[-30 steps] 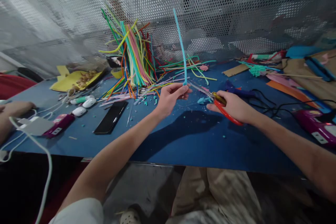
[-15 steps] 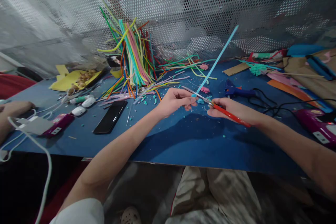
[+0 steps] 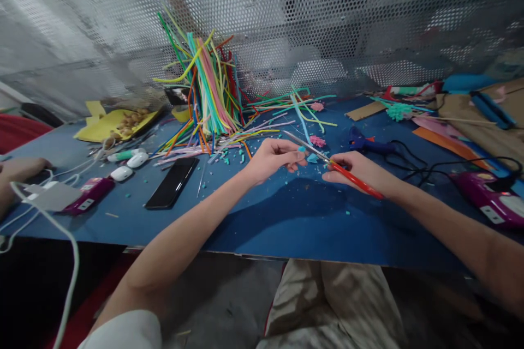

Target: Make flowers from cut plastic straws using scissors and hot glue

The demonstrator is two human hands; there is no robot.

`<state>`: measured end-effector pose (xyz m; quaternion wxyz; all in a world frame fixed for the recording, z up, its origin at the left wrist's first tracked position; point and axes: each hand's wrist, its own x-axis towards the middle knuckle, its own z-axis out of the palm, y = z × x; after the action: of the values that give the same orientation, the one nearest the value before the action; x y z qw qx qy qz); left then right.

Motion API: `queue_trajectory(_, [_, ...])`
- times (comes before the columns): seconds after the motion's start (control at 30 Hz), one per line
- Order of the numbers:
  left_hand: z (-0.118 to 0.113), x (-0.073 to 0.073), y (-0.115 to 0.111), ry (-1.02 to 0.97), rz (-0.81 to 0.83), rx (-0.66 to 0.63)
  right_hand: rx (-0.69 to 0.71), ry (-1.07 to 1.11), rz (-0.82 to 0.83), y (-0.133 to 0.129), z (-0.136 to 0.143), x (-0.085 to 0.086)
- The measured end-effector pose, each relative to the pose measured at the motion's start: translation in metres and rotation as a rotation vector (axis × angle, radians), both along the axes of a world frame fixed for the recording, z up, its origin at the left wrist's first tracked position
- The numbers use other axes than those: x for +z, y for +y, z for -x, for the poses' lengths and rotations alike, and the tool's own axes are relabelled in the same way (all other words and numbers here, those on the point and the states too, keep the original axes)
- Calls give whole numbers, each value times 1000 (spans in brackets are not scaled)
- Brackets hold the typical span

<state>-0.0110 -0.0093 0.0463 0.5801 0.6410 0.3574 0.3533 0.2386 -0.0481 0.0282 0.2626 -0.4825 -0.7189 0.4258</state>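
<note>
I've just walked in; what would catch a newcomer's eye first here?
Probably the tall bundle of colourful stems, left of centre at the back of the blue table. Next, right of centre, the red-handled scissors in the right hand, beside the left hand, whose fingers hold a small blue piece.

The blue table [image 3: 347, 240] holds a phone [image 3: 172, 184] and glue gun [image 3: 374, 145].

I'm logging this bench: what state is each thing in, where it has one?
Left hand, pinching blue piece
Right hand, gripping scissors
Scissors, blades look closed
Long blue strip, unheld
Phone, face up, screen dark
Glue gun, lying down, power unclear
Stem bundle, upright
Right power strip, black plug apparently in
</note>
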Motion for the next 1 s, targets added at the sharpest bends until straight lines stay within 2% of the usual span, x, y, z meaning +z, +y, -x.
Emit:
queue_trajectory(0.13, [-2, -8, 5, -59, -13, 48, -107, 72, -5, 7, -3, -1])
queue_trajectory(0.3, [-1, -18, 17, -84, -93, 162, -377, 319, -32, 18, -15, 5])
queue_trajectory(0.37, [1, -21, 22, -59, -110, 191, -484, 350, -74, 24, -24, 8])
queue_trajectory(0.43, [2, -24, 26, -34, -113, 204, -584, 245, -193, 31, -35, 10])
queue_trajectory(0.53, [4, -26, 28, 12, -112, 214, -671, -41, -387, 40, -53, 11])
queue_trajectory(0.7, [2, -26, 24, 110, -113, 211, -769, -566, -452, 55, -79, 12])
queue_trajectory(0.77, [0, -26, 22, 121, -123, 207, -807, -792, -438, 61, -94, 11])
queue_trajectory(0.83, [-2, -27, 21, 117, -144, 203, -820, -928, -369, 68, -116, 7])
queue_trajectory(0.87, [-3, -27, 20, 113, -155, 197, -857, -982, -333, 72, -128, 4])
queue_trajectory(1.0, [-4, -30, 21, 126, -228, 177, -792, -1080, -182, 85, -170, -6])
